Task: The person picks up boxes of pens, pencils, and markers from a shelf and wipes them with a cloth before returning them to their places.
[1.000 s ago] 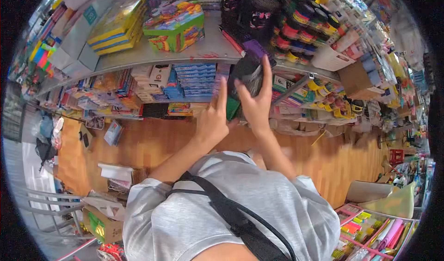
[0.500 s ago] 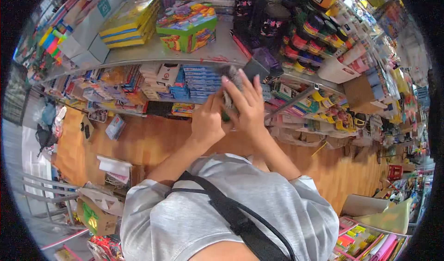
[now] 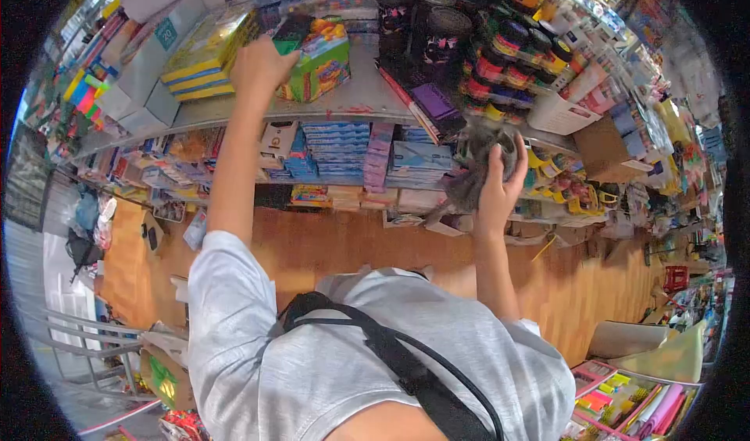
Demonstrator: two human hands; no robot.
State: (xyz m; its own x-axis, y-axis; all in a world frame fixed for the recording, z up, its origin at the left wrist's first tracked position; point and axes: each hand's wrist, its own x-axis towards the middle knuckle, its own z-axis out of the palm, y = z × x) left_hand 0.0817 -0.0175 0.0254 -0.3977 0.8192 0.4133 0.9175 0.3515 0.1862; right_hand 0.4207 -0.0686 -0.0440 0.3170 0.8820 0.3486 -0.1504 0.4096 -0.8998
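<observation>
My left hand (image 3: 262, 67) is closed on a small dark box (image 3: 292, 32) over the colourful green box (image 3: 322, 62) on the upper shelf; whether the two touch is unclear. To its left lie yellow-and-blue packs (image 3: 205, 58). My right hand (image 3: 500, 182) grips a grey fuzzy cloth (image 3: 475, 164) in front of the shelf edge. Up and left of that hand, a purple-and-black box (image 3: 437, 107) sits beside black jars (image 3: 444, 39).
Paint jars (image 3: 512, 58) and a white basket (image 3: 556, 109) stand on the right. Blue boxes (image 3: 336, 150) fill the lower shelf. A metal rack (image 3: 86, 335) and an open carton (image 3: 168, 378) are at the lower left.
My hands have moved apart: the left up and left to the colourful box with the dark box, the right to the right with the cloth.
</observation>
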